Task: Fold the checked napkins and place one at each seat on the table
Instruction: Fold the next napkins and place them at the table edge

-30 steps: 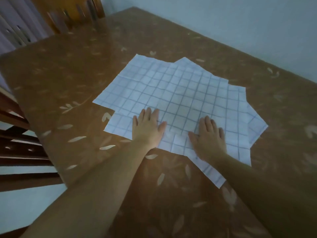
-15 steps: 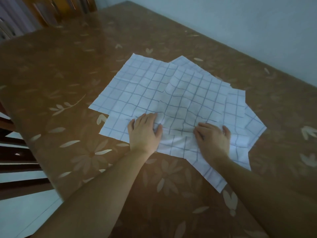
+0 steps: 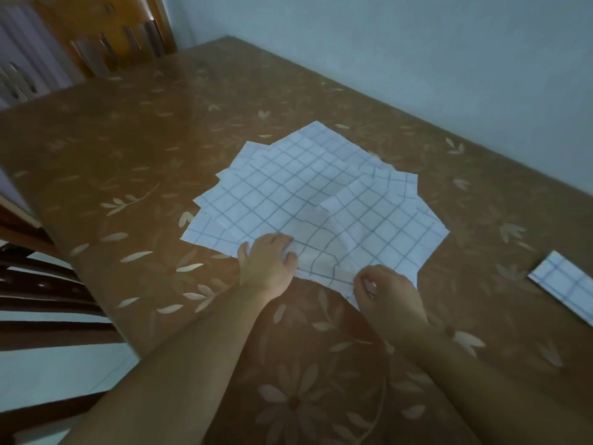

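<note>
Checked napkins (image 3: 308,200): overlapping pile, mid-table (image 3: 128,149). Left hand (image 3: 268,263) pinches pile's near edge; right hand (image 3: 386,292) pinches near corner. Folded napkin (image 3: 568,289) lies right of pile. No legible writing.

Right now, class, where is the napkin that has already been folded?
The folded napkin lies at the head view's right edge, on the table, apart from the napkin pile and right of the right hand.

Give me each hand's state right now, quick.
Left hand: fingers curled, gripping the near edge of the top checked napkin.
Right hand: closed in a pinch on the same napkin's near edge.
</note>
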The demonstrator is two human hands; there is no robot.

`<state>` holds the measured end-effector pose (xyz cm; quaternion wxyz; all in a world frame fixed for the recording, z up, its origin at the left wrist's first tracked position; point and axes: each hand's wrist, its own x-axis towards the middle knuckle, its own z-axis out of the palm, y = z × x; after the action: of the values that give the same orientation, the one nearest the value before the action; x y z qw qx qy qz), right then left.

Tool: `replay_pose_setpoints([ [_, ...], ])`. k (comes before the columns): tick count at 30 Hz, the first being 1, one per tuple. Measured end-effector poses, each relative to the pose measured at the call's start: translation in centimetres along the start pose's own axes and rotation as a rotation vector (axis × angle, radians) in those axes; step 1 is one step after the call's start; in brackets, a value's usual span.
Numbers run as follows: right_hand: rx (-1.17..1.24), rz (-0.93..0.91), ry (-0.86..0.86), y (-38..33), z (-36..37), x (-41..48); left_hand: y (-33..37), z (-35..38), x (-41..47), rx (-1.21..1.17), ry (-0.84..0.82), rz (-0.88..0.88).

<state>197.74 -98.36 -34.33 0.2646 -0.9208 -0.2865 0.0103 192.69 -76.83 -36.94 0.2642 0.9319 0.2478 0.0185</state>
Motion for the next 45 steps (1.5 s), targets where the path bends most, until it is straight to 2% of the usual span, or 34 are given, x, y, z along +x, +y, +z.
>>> replay_pose_setpoints([
  [4,0.159,0.210,-0.011,0.3,-2.9,-2.5,0.8,-0.1,-4.2,-0.020,-0.182,0.187],
  [7,0.245,0.288,-0.033,0.0,-4.9,-4.3,2.2,-0.1,-6.3,0.096,-0.058,0.236],
  [9,0.279,0.268,-0.056,0.0,-6.2,-6.1,3.6,-0.7,-7.4,0.110,0.040,0.209],
  [11,0.270,0.243,-0.107,0.1,-7.5,-8.2,5.1,-1.4,-8.6,0.117,0.063,0.169],
  [15,0.186,0.190,-0.379,0.6,-10.3,-12.6,8.3,-2.8,-11.6,0.059,0.091,0.171],
  [18,0.105,0.193,-0.628,0.5,-12.3,-15.3,10.7,-4.4,-13.8,0.014,0.095,0.285],
  [20,0.113,0.216,-0.694,0.0,-13.8,-16.5,12.5,-5.7,-15.2,-0.054,0.091,0.373],
  [23,0.108,0.194,-0.602,-1.4,-17.3,-17.4,15.7,-8.3,-17.7,-0.194,0.076,0.415],
  [28,0.147,0.079,-0.063,-4.0,-23.3,-18.6,21.2,-14.3,-23.3,-0.241,0.036,0.504],
  [31,0.191,0.037,0.081,-6.0,-26.1,-18.9,23.5,-18.0,-26.3,-0.227,-0.037,0.547],
  [34,0.121,-0.077,0.077,-8.5,-28.7,-19.2,25.1,-21.7,-28.9,-0.267,-0.092,0.566],
  [38,0.170,-0.176,0.028,-11.8,-31.6,-20.0,25.1,-25.8,-30.7,-0.330,-0.096,0.561],
  [45,0.195,-0.121,-0.035,-16.3,-33.1,-21.9,22.3,-29.1,-31.3,-0.593,-0.060,0.494],
])
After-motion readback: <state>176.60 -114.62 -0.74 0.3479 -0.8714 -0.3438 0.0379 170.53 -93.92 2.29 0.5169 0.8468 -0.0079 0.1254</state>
